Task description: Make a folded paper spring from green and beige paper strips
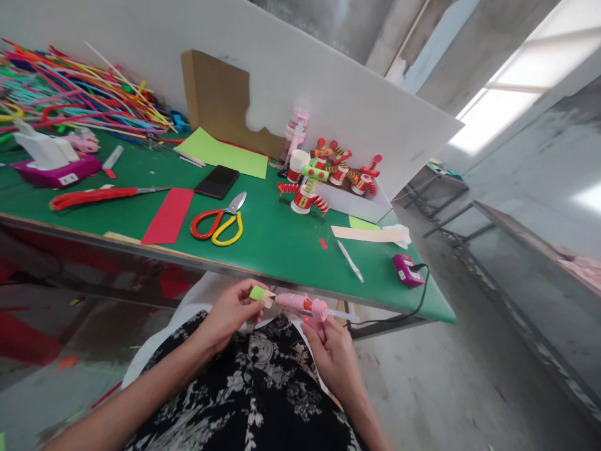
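Observation:
My left hand (233, 311) pinches a small piece of light green and cream paper (260, 294) in front of the table's near edge. In my right hand (334, 347) is a pink hot glue gun (303, 304), gripped by its handle. A clear glue stick (345, 316) sticks out of its back end. The gun's nozzle points left and is close to the paper piece; whether they touch I cannot tell. Above my hands on the table stands a paper-cup figure (303, 199) with a green rolled head and red folded arms.
On the green table (282, 250) lie scissors (218, 222), a phone (216, 181), red paper (168, 216), a pen (350, 260) and red-handled pliers or cutter (106, 195). More cup figures (339, 173) stand in a white box. A purple power socket (407, 270) sits right; pipe cleaners (94, 94) pile left.

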The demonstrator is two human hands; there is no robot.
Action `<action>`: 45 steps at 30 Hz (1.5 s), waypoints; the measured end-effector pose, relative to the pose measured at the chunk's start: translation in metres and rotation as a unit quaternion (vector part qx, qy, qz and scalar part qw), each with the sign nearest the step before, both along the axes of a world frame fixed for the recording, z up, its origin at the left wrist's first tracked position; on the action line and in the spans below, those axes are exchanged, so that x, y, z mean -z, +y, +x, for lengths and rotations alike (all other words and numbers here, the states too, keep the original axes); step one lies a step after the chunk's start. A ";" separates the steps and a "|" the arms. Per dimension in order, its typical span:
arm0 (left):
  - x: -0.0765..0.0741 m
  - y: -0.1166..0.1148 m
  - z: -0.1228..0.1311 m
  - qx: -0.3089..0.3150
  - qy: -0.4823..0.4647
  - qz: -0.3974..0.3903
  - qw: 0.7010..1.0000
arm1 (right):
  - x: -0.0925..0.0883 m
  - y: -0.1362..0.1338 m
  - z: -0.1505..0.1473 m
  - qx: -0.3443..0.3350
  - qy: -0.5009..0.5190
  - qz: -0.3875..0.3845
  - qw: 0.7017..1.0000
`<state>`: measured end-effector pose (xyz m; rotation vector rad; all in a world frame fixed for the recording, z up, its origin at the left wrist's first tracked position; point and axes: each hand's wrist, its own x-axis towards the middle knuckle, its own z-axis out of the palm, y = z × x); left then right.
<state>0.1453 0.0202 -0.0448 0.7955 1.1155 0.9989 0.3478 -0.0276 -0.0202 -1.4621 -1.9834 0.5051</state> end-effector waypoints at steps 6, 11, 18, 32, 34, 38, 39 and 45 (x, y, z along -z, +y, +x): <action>0.004 0.000 -0.001 -0.018 -0.032 -0.013 0.999 | -0.003 0.001 0.000 0.017 0.057 -0.030 0.998; 0.010 0.001 -0.002 -0.029 -0.091 -0.037 0.995 | -0.004 0.006 0.006 0.064 0.229 -0.191 0.952; 0.013 0.000 -0.001 -0.030 -0.146 -0.061 0.987 | -0.004 0.010 0.005 0.064 0.324 -0.265 0.906; 0.000 -0.004 -0.010 -0.037 -0.189 -0.068 0.979 | -0.010 0.019 0.036 0.114 0.440 -0.223 0.863; 0.000 -0.005 -0.011 -0.045 -0.180 -0.079 0.979 | -0.013 0.025 0.058 0.155 0.442 -0.180 0.865; 0.002 -0.005 -0.011 -0.032 -0.154 -0.086 0.984 | -0.018 0.043 0.106 0.299 0.285 -0.097 0.905; 0.002 -0.005 -0.011 -0.025 -0.148 -0.086 0.985 | -0.019 0.048 0.116 0.349 0.199 -0.095 0.911; -0.005 -0.008 -0.010 -0.019 -0.118 -0.058 0.991 | -0.029 0.076 0.138 0.418 -0.072 -0.145 0.894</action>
